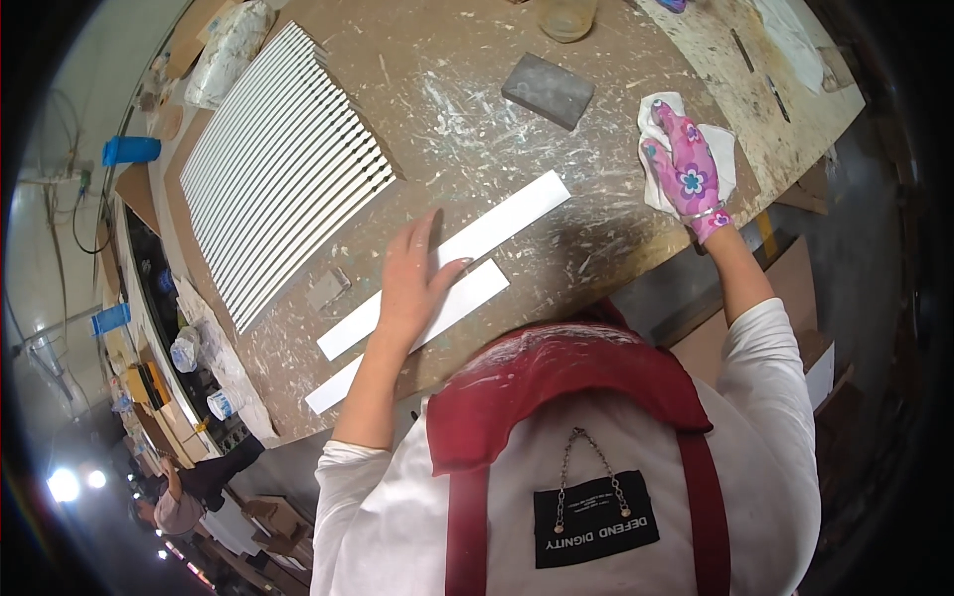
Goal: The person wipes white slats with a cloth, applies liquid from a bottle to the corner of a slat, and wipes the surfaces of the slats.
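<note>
Across the paint-smeared desk [457,119], you are leaning over two flat white strips that are lying slantwise near its close edge. Your bare left hand [407,273] is spreading over the farther, longer strip [512,214], its fingers reaching past the far side and its thumb standing apart toward you; it is lying open rather than clenching. The nearer, shorter strip [477,296] is running alongside, partly passing behind your wrist and forearm.

At the right side of the desk, your right hand [684,164] is wearing a pink flowered glove [694,184] and resting on a crumpled white cloth [720,164]; you are keeping its fingers mostly extended, though whether they are gripping the cloth one cannot tell.

Between and beyond your hands, a dark grey block [549,91] is lying on the desk. Farther left, a broad row of white slats [288,179] is lying side by side, and a small grey piece [328,289] is sitting between it and the longer strip. A glass jar [566,20] is standing at the far edge, while a pen [780,101] is lying beyond the cloth. You are wearing a red apron [566,368]. At the lower left, another person [181,507] is showing in the background.
</note>
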### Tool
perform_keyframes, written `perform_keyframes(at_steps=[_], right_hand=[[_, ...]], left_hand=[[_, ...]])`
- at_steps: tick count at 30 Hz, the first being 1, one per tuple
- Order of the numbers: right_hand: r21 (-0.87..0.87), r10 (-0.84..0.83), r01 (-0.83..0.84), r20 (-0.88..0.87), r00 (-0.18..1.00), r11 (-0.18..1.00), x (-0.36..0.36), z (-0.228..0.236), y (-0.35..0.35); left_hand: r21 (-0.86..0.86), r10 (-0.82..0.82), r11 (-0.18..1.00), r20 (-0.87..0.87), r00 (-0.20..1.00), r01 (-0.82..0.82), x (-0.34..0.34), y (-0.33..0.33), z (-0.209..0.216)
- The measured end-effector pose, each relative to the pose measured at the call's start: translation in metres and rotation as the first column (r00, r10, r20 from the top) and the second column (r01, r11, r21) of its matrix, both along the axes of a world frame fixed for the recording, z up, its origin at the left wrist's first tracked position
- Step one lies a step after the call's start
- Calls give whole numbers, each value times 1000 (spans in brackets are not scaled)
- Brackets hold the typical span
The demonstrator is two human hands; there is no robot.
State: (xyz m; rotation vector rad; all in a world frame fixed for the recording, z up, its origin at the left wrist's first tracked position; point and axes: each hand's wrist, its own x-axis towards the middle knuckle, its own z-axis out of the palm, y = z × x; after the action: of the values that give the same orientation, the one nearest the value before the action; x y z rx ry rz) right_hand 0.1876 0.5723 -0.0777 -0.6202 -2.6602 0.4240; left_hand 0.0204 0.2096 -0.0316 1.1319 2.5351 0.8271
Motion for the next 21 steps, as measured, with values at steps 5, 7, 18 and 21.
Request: perform_keyframes(at_steps=[5,7,18,21], right_hand=[[-36,-12,13,34,999,999,-2,4,-1],[-5,1,-1,39,999,1000,1,-2,2],[47,81,-83,50,995,995,-1,1,5],[64,79,-81,33,996,995,0,-3,6]], left_hand=[[-22,-87,996,-34,996,87,2,-12,-14],[-31,-99,995,-71,993,97,7,-9,-19],[49,-179,982,-73,981,183,11,34,-14],[86,-216,972,-54,975,221,10,69,-18]])
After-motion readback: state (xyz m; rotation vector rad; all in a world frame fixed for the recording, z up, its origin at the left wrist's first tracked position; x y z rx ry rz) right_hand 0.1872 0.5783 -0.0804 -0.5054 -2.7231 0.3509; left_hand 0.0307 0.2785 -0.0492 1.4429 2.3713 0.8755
